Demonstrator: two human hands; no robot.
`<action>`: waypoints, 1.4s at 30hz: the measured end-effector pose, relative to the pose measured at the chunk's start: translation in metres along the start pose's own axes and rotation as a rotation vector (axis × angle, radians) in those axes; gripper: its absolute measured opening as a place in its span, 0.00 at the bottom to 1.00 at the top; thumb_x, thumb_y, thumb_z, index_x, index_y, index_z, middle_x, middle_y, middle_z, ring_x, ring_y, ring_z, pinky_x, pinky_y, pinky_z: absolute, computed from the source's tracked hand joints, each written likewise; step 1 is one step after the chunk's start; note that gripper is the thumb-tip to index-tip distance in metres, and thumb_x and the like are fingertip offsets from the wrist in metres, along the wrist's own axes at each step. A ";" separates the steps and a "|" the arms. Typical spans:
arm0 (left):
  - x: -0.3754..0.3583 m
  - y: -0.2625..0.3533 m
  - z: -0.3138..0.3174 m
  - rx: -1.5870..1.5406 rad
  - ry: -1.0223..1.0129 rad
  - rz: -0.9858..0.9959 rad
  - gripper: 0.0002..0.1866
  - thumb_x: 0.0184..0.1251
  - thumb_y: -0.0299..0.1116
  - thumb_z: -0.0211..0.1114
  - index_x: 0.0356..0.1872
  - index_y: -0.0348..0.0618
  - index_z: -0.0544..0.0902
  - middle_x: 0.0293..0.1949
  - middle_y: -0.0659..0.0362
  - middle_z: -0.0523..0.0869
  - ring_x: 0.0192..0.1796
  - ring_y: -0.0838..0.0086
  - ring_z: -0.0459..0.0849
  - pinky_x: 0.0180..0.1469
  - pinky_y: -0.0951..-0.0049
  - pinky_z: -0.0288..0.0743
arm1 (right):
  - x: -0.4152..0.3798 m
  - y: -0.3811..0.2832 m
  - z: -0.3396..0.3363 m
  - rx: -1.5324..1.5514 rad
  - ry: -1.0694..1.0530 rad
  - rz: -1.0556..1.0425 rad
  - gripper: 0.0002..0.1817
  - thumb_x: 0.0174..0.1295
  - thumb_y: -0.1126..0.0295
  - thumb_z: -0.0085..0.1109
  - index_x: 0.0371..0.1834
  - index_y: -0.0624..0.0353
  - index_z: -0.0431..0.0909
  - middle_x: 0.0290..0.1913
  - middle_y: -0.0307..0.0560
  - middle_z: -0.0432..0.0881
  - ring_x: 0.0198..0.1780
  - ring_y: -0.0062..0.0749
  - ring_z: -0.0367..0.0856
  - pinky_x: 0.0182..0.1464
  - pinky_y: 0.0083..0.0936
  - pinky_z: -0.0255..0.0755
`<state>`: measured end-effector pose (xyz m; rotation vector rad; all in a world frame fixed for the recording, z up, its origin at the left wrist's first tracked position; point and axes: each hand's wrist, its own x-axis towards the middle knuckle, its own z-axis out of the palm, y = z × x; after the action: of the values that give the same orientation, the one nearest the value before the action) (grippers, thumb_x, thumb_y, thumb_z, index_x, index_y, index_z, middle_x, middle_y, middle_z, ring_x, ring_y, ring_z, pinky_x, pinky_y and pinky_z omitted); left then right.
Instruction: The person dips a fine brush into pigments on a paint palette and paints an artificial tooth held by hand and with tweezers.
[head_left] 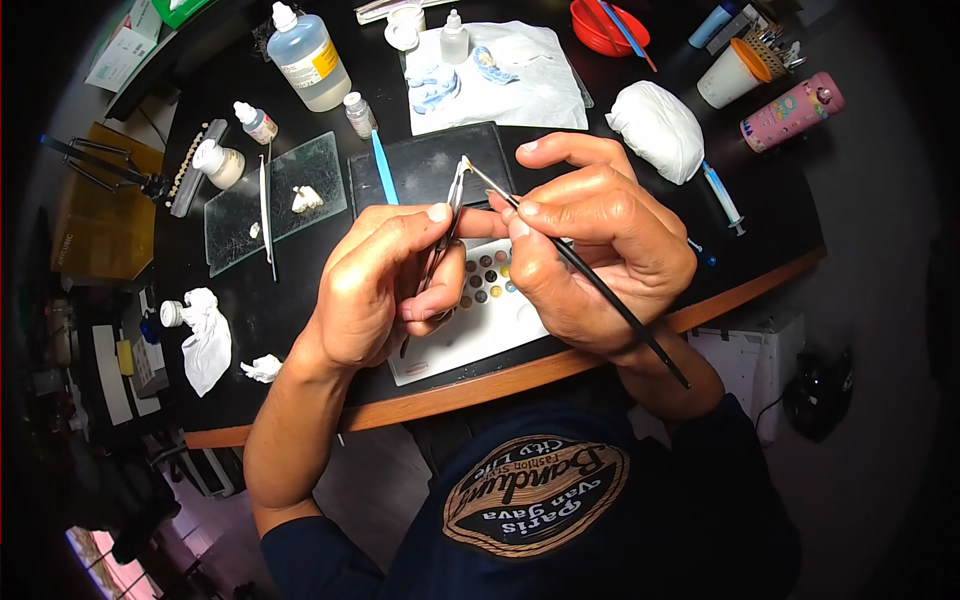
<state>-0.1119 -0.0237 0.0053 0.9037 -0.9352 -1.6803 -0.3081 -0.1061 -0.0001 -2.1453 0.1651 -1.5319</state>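
My left hand (385,275) is closed around dark metal tweezers (448,228), their tips pointing up and away. A tiny whitish piece (464,165) sits at the tweezer tips. In my right hand (605,250) a thin black brush (600,285) is pinched like a pen, its tip touching or almost touching the small piece. Below the hands lies a white palette (470,340) with rows of small coloured wells, partly hidden by both hands. Behind them a dark flat slab (415,165) rests on the black table.
A glass plate (320,165) holds white material at the left. Bottles, including a large clear one (310,65), stand behind. White cloth (498,90), a red bowl (608,30), a cup (730,80), a pink container (790,112) and a syringe (722,198) lie farther right.
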 end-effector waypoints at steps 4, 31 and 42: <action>0.000 0.000 0.000 0.000 0.009 0.003 0.31 0.86 0.46 0.45 0.61 0.22 0.82 0.13 0.66 0.66 0.13 0.83 0.57 0.18 0.78 0.54 | 0.000 0.001 0.002 -0.013 0.027 0.010 0.09 0.52 0.86 0.70 0.35 0.64 0.84 0.30 0.47 0.87 0.38 0.39 0.87 0.57 0.46 0.82; 0.000 0.000 -0.001 -0.062 -0.009 0.012 0.29 0.86 0.44 0.46 0.60 0.25 0.85 0.15 0.62 0.72 0.15 0.84 0.62 0.19 0.81 0.58 | -0.001 -0.001 0.002 0.003 0.011 0.009 0.10 0.56 0.89 0.67 0.38 0.66 0.84 0.31 0.50 0.88 0.42 0.40 0.88 0.59 0.48 0.81; 0.000 -0.001 -0.001 -0.075 -0.009 0.015 0.29 0.86 0.44 0.46 0.60 0.25 0.84 0.15 0.62 0.72 0.16 0.84 0.62 0.19 0.81 0.57 | -0.001 0.002 0.009 -0.032 0.095 0.003 0.08 0.51 0.85 0.70 0.31 0.62 0.84 0.29 0.44 0.87 0.35 0.37 0.87 0.53 0.42 0.84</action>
<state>-0.1110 -0.0236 0.0038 0.8383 -0.8771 -1.6966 -0.2999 -0.1049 -0.0043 -2.0971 0.2260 -1.6406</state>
